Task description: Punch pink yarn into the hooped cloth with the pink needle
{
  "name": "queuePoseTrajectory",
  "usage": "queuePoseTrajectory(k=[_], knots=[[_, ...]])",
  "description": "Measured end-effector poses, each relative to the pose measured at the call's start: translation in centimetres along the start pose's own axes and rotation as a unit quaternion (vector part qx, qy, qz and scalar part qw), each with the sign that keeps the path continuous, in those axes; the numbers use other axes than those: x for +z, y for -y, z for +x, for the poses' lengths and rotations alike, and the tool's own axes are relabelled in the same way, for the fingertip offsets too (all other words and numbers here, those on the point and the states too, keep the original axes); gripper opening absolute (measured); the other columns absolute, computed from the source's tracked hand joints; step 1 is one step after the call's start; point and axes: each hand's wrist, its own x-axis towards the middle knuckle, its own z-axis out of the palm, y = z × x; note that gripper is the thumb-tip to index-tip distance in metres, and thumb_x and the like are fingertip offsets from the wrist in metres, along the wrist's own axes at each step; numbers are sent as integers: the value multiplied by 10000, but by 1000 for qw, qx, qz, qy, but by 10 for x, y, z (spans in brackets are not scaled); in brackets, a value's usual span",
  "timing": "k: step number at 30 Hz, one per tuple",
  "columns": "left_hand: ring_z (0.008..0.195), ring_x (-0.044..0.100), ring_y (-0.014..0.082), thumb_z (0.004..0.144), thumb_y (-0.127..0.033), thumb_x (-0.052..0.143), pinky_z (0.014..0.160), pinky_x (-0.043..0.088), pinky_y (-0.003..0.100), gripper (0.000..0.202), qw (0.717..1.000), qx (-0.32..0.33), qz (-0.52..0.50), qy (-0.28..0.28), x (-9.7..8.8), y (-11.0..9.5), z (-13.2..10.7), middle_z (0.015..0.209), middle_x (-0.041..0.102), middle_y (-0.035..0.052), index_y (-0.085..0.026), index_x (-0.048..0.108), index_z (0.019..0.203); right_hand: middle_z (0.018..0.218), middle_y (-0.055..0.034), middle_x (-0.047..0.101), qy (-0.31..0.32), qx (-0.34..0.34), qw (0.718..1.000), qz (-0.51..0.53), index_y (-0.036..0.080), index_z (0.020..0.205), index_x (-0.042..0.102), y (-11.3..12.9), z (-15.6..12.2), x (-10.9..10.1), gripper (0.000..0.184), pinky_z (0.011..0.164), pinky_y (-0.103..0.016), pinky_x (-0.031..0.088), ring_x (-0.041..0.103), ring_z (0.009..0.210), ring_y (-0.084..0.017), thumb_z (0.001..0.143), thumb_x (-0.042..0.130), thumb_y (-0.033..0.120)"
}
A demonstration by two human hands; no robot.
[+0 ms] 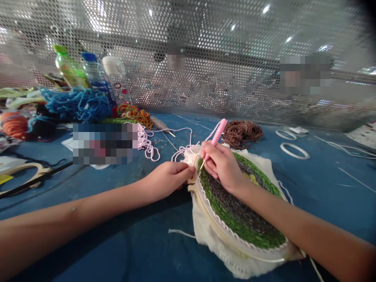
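A pink punch needle [216,135] sits in my right hand [221,166], its thin metal tip pressed into the top of the work. That work is white cloth [210,244] stretched in a wooden embroidery hoop [212,228], filled with green and dark grey yarn loops [238,211] and edged in pale pink. My left hand [167,180] pinches the hoop's upper left rim and the cloth there. A loose pale pink yarn strand [149,145] trails from the hoop across the table.
The blue work table [331,203] holds a brown yarn bundle [242,134], white rings [294,150], and a wooden hoop [25,174]. Blue yarn [79,105], orange yarn [14,124], and several bottles [69,67] stand at the back left before a perforated metal screen [235,66].
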Motion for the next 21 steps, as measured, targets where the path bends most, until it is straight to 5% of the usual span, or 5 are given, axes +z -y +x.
queuePoseTrajectory(k=[3,7,14,17,21], knots=[[538,439,104,922,-515,331,518,340,229,422,997,30,70,25,-4,-7,-3,593,475,-38,-173,550,806,398,109,285,-3,6,1000,-1,197,686,467,-3,-4,-1,319,308,-206,173,249,294,-50,911,484,423],[537,473,105,856,-552,477,503,337,225,382,971,114,198,75,-10,-15,-10,638,527,-35,-174,530,849,486,74,348,25,-38,988,-149,188,673,460,2,-13,-2,340,391,-215,245,321,413,-61,905,502,434],[502,483,86,783,-567,590,463,328,197,413,963,146,200,103,-10,-14,-13,635,553,-47,-169,511,864,489,40,398,120,-71,934,-330,165,578,481,6,-22,-7,387,444,-248,250,356,465,-76,900,495,379],[502,491,87,774,-565,604,464,332,195,416,963,149,203,98,-8,-14,-14,635,559,-46,-169,513,865,499,37,415,140,-19,958,-248,162,595,527,3,-19,-10,356,429,-230,274,373,458,-73,878,530,379],[510,510,91,768,-570,609,466,339,194,433,960,157,212,94,-7,-13,-15,642,575,-38,-163,517,884,397,90,322,110,69,991,8,185,663,529,-1,-11,-16,285,312,-198,197,273,311,-53,876,520,372]])
